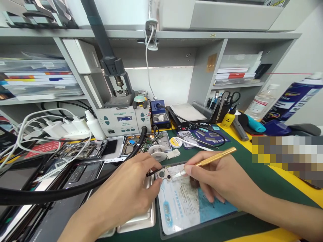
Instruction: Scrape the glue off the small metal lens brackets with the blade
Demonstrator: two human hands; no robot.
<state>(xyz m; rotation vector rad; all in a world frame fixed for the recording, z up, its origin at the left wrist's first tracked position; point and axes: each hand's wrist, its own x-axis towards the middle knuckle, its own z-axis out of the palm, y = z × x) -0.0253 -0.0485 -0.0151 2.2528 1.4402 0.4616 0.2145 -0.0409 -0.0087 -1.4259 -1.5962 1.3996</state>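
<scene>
I see a small metal part (165,174) with a dark round lens in it, lying at the top edge of a pale blue work mat (186,201) on the green bench cover (252,174). My left hand (131,191) pinches the part between thumb and fingertips and holds it down against the mat. My right hand (214,178) grips a gold-handled blade tool (209,159) like a pen, fingers pressed together around the shaft, the bright tip touching the part just beside the lens — whether it sits under an edge or on top I cannot tell, since the spot is small and partly covered.

A steel tray (141,218) lies under my left wrist, touching the mat's left edge. A thick black hose (50,193) sweeps across the left of the bench toward a grey rework station (123,119) at the back. Near the station sit a spool of solder (157,151), an opened phone (80,149) and a tangle of white cables (37,129). Farther right — well apart from my hands — stand a yellow bottle (228,119) and a blue spray can (295,99).
</scene>
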